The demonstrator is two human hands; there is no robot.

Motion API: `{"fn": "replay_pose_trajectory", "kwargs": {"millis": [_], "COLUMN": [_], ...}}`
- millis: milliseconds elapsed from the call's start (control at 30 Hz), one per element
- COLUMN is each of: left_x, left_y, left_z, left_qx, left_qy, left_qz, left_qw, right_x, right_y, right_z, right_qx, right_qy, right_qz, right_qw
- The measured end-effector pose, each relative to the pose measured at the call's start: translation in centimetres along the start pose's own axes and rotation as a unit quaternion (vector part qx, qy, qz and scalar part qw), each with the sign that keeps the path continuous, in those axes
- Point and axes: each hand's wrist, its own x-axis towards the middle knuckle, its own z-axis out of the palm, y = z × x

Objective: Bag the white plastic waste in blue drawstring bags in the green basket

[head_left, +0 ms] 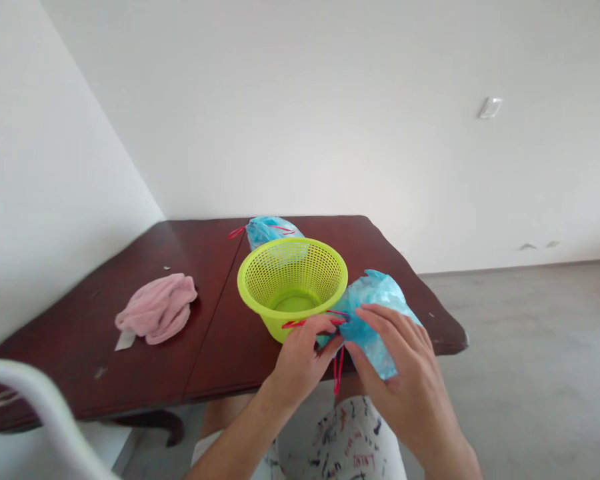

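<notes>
A translucent blue plastic bag [380, 291] with thin red drawstrings lies at the table's front right edge, beside a yellow-green perforated plastic basket [293, 303]. At the bag's gathered neck, my left hand [305, 357] is closed in a pinch, with a red drawstring [300, 323] stretching left past its fingers. Another red loop [338, 370] hangs below the fingertips. My right hand [405, 367] rests against the bag's near side, thumb and fingers apart. The bag's contents cannot be made out. Inside the basket, nothing shows.
A second blue bag [267, 230] with red strings lies behind the basket. On the left of the dark red wooden table [220, 347] is a crumpled pink cloth [157, 308]. A white curved bar [45, 400] crosses the lower left corner. White walls stand behind.
</notes>
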Motion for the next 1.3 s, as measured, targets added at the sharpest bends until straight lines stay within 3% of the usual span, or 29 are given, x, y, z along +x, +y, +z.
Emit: {"fn": "replay_pose_trajectory", "kwargs": {"millis": [67,133,333,500,600,733,867,967,1067,1300], "left_x": [-0.3,-0.7,-1.1,-1.2,-1.5,-1.9,-1.8,-1.4,-1.3,-2.8], "left_y": [-0.1,-0.4,-2.5,-4.3,-4.1,-2.3,0.0,1.4,2.1,3.0], "left_z": [0.3,0.4,-0.5,-1.5,-1.6,-1.3,-0.4,-0.2,-0.9,-4.6], "left_qx": [-0.006,-0.003,0.017,0.034,0.007,-0.098,-0.183,-0.256,-0.268,-0.19], "left_qy": [0.032,0.042,0.038,0.02,-0.013,-0.085,-0.09,-0.088,-0.063,-0.003], "left_qz": [0.026,0.061,0.17,0.219,0.176,0.049,-0.044,-0.113,-0.122,-0.086], "left_qw": [0.999,0.997,0.984,0.975,0.984,0.99,0.978,0.956,0.954,0.978], "right_x": [-0.1,-0.6,-2.6,-2.7,-2.9,-3.1,-2.8,-2.4,-2.4,-2.2], "right_y": [0.9,1.9,3.7,4.1,3.6,2.3,1.5,1.3,1.4,2.3], "right_z": [1.1,2.0,2.4,2.1,2.3,2.6,2.7,3.1,3.5,3.1], "right_qx": [-0.032,-0.018,0.064,0.135,0.212,0.309,0.38,0.379,0.362,0.328], "right_qy": [-0.04,-0.03,0.077,0.187,0.188,0.093,-0.006,-0.049,-0.035,0.121], "right_qz": [0.009,0.03,0.083,0.226,0.286,0.298,0.27,0.214,0.208,0.272], "right_qw": [0.999,0.999,0.992,0.946,0.915,0.899,0.885,0.899,0.908,0.896]}}
